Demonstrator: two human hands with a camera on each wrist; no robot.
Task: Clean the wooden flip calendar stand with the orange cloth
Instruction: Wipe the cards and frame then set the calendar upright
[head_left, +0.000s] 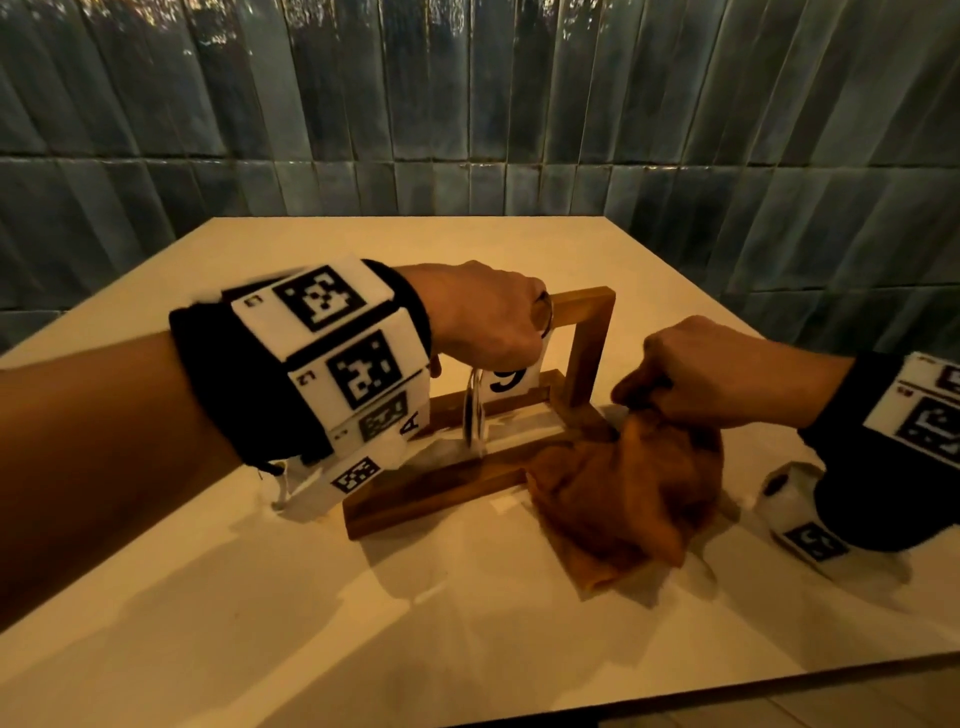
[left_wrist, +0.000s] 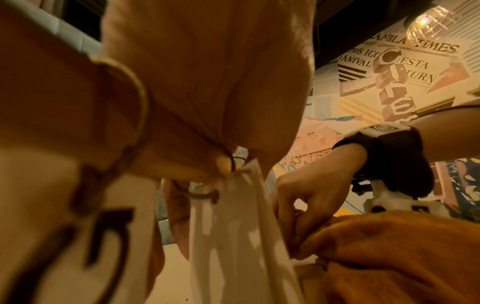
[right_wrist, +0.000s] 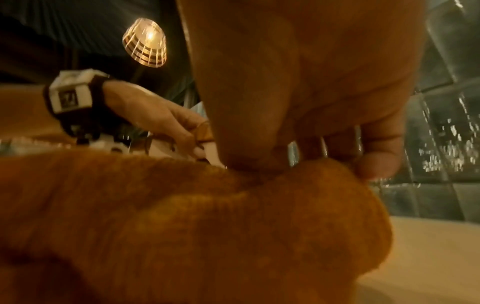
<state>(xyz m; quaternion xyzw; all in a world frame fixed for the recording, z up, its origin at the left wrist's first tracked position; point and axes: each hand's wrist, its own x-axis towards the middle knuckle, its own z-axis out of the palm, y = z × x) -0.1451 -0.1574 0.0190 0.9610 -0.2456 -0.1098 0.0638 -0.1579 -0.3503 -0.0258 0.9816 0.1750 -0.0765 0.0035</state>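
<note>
The wooden flip calendar stand (head_left: 592, 343) stands upright in the middle of the table, with white number cards (head_left: 511, 382) hanging on metal rings (head_left: 475, 410) from its top bar. My left hand (head_left: 488, 317) grips that top bar from above, fingers curled round it. The orange cloth (head_left: 628, 488) lies bunched over the right end of the stand's base. My right hand (head_left: 696, 374) pinches the cloth's top and holds it against the base by the right post. Up close, the cards (left_wrist: 233, 236), the cloth (left_wrist: 402, 257) (right_wrist: 207, 226) and my right hand (left_wrist: 309, 197) all show.
The pale table (head_left: 415, 623) ends at a near edge at the bottom right and stands against a grey tiled wall (head_left: 467, 104). Bulky white tracker blocks (head_left: 343, 353) sit on both wrists. A lamp (right_wrist: 145, 42) hangs overhead.
</note>
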